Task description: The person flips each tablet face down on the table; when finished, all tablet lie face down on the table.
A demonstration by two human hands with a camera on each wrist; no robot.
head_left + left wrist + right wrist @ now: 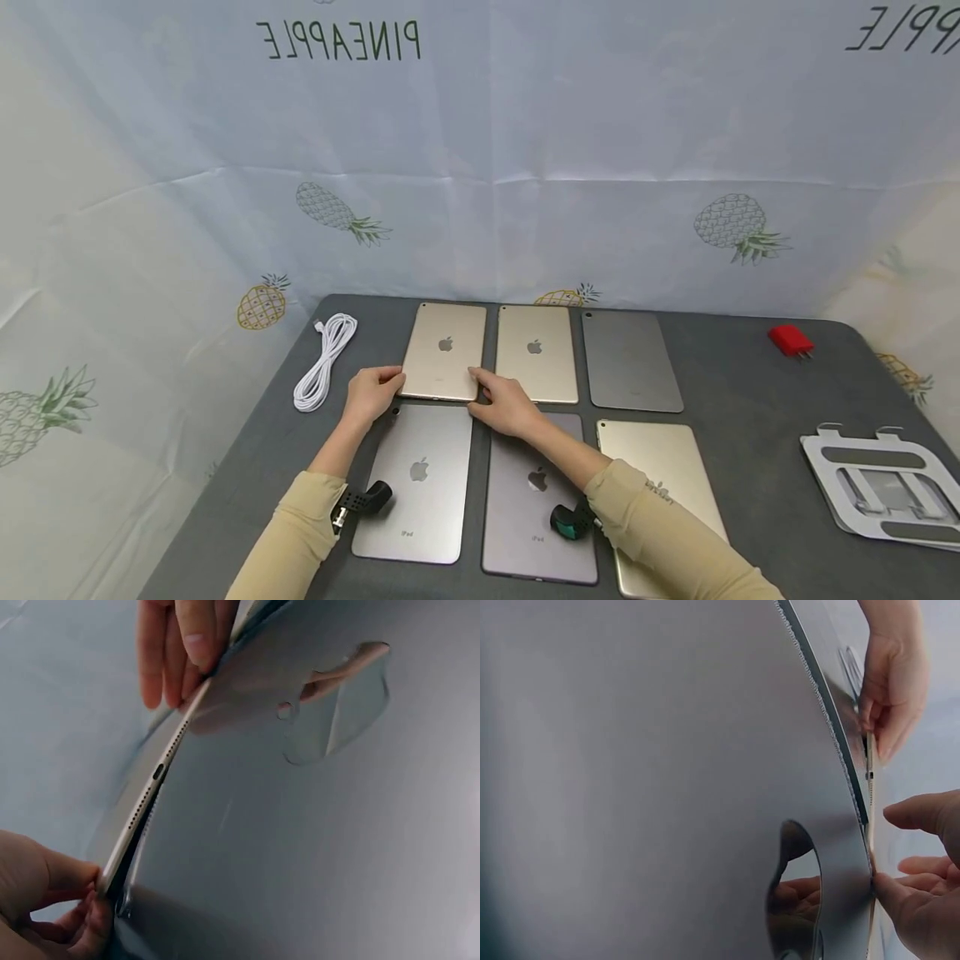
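In the head view a gold iPad (443, 360), back up, is at the left end of the back row. My left hand (371, 392) pinches its lower-left corner between thumb and fingers, as the left wrist view also shows. At its lower-right corner my right hand (504, 404) touches the edge with the thumb, its index finger stretched toward the side. The charging port (157, 772) and speaker holes face me along the near edge. Just below lie a silver iPad (417, 492), under the left wrist, and a grey iPad (532, 525), partly hidden by my right arm.
Another gold iPad (536, 358) and a dark grey tablet (632, 358) continue the back row. One gold iPad (675, 467) is partly under my right sleeve. A coiled white cable (324, 364) lies left; a red charger (791, 340) and a silver folding stand (873, 454) lie right.
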